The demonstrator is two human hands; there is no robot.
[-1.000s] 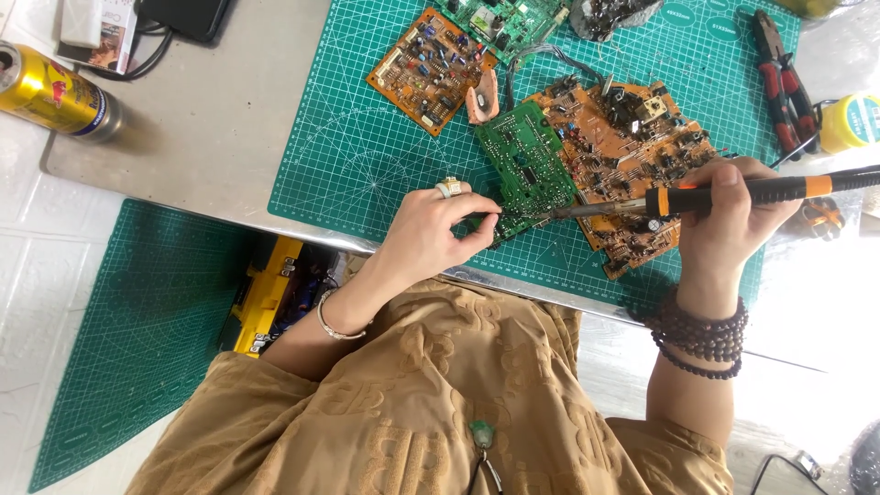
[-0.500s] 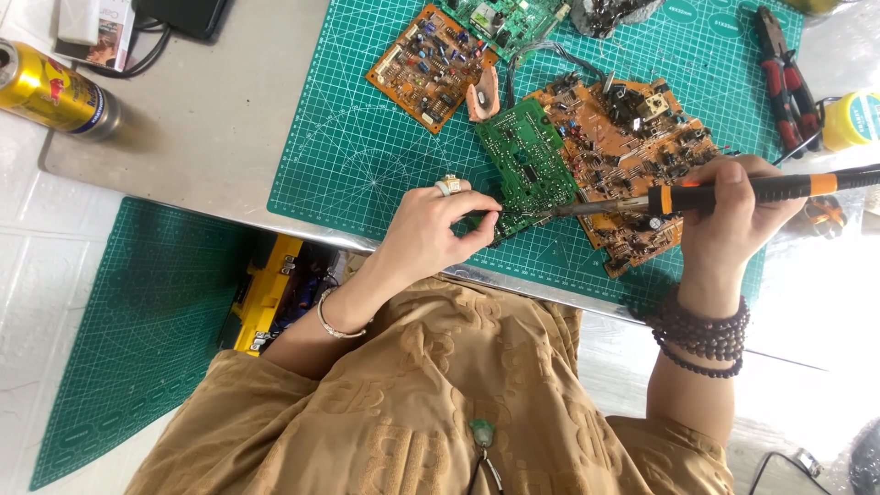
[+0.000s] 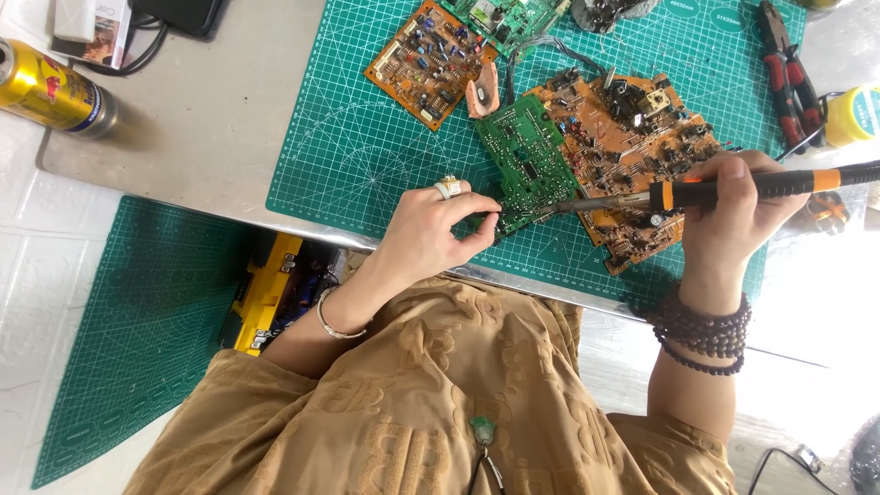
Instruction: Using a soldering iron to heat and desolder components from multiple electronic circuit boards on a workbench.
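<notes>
Nearest, frame centre: left hand was pinched on a thin solder wire, fingertips at the lower edge of the green circuit board. Right hand, mid-right, was closed round the soldering iron, black-and-orange handle. Iron's long axis ran near horizontal, tip pointing frame-left, meeting the wire end at the green board's lower edge. So the joint lay just right of the left hand and well left of the right hand; left hand was nearer.

Green board overlapped a larger orange circuit board to its right, both on the green cutting mat on the table.

Farther up: smaller orange board at top centre, red-handled pliers top right, round yellow tin at right edge, gold drink can lying upper left.
</notes>
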